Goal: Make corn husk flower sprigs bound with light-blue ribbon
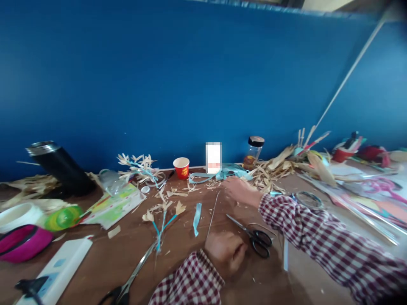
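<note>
My left hand [226, 253] is closed at the front middle of the table, its fingers round the lower end of a thin wire [214, 211] that slants up and away. Farther off, my right hand [241, 191] stretches forward, palm down, at the near edge of a heap of light blue paper strips [233, 171]; its fingers look extended, their tips blurred. A single blue strip [197, 219] lies left of the wire. Black-handled scissors [254, 237] rest between my forearms. Left of my left hand are husk flowers on blue stems [162, 224], beside larger scissors [136, 271].
A red paper cup [181, 168], a lidded jar [253, 152] and dry husk scraps [270, 176] line the blue wall. On the left are a leaning black flask [60, 167], tape rolls [25, 241] and a power strip [60, 271]. Coloured papers [365, 203] lie right.
</note>
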The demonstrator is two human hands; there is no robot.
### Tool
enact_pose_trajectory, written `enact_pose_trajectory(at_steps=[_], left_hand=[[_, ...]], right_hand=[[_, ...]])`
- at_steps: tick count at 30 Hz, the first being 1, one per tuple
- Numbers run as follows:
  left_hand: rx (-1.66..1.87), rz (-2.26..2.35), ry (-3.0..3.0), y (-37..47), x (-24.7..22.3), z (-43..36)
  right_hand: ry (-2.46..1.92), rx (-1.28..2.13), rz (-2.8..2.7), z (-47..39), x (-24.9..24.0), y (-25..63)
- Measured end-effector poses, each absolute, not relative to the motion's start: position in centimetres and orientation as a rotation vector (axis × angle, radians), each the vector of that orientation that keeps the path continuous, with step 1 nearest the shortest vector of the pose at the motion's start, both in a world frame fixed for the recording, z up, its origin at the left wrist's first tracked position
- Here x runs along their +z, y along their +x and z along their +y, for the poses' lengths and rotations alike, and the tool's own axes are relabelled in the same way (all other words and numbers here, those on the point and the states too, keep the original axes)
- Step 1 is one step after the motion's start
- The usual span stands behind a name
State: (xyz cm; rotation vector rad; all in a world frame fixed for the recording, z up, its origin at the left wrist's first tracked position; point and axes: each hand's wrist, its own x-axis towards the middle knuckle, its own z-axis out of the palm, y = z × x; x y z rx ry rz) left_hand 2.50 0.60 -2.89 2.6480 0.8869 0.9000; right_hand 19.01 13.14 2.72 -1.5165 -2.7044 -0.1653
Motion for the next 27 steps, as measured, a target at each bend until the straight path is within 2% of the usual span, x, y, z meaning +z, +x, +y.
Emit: enact_pose_trajectory(at_steps=[5,9,15,22,27], left_hand=[[0.937,0.903,2.587,2.6,-2.8,0.5],[0.938,0.911,2.562,2.6,-2.8,0.4],[0.989,0.908,2.572,2.6,-2.9,0.6],[0.880,0.985,2.603,2.6,-3.1,0.5],[0.907,0.957,2.650,2.6,-3.9,0.6]], right_hand=[[-1.872,-0.250,-2.628,13.5,3.7,24.8],[-1.999,-0.311,-2.525,13.7,4.7,25.8],[-1.826,-0.387,-2.557,15.5,5.4,21.0],[-1.496,-0.545,-2.811,20.0,4.4,11.7],[-1.409,-0.613,-2.934,23.1,3.8,8.4]])
